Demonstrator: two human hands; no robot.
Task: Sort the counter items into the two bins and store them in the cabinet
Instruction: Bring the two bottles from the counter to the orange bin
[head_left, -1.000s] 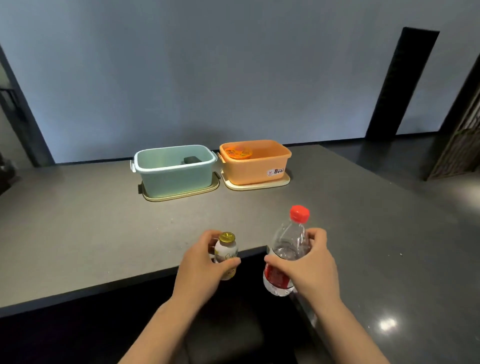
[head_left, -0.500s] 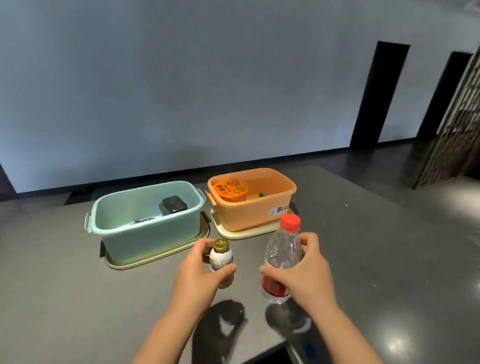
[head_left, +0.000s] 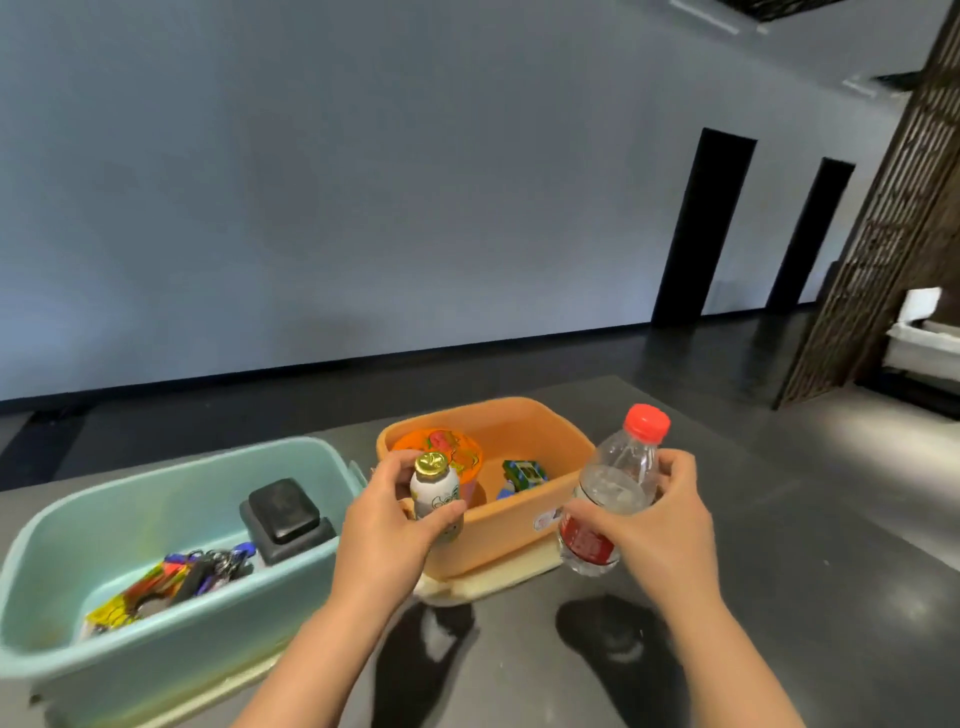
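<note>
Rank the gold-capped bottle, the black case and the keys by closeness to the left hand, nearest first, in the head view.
1. Gold-capped bottle: gripped in the left hand, over the orange bin.
2. Black case: to its left, at the right end of the green bin.
3. Keys: further left, on that bin's floor.

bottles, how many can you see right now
2: a small gold-capped bottle in the left hand and a red-capped water bottle in the right hand. Others may hide in the bins.
</note>
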